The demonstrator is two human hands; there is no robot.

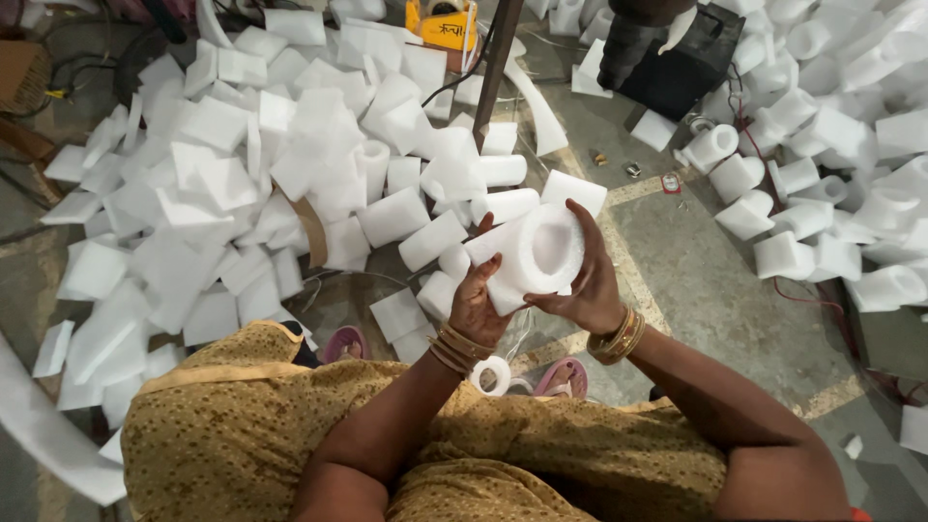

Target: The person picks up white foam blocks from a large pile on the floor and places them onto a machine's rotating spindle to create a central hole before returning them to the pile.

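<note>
Floor (696, 280): grey concrete, strewn with white foam.
Left pile (242, 184): flat foam sheets, folded and loose, spread wide over the floor's left half, reaching up to the person's feet.
Right pile (822, 145): rolled foam tubes, heaped at upper right, well apart from the sheets.
Black box (677, 58): stands at top, between the two piles.
Yellow tool (440, 24): at top centre, just left of a dark post (495, 68).
Foam tube (532, 253): held up at frame centre over the floor, open end facing the camera, between both hands.
Left hand (476, 304): closed on the tube's lower left edge, fingers curled onto it.
Right hand (585, 280): wraps the tube's right side, fingers spread behind it.
Tape roll (493, 375): white, on the floor below the hands, beside a pink sandal (565, 377).
</note>
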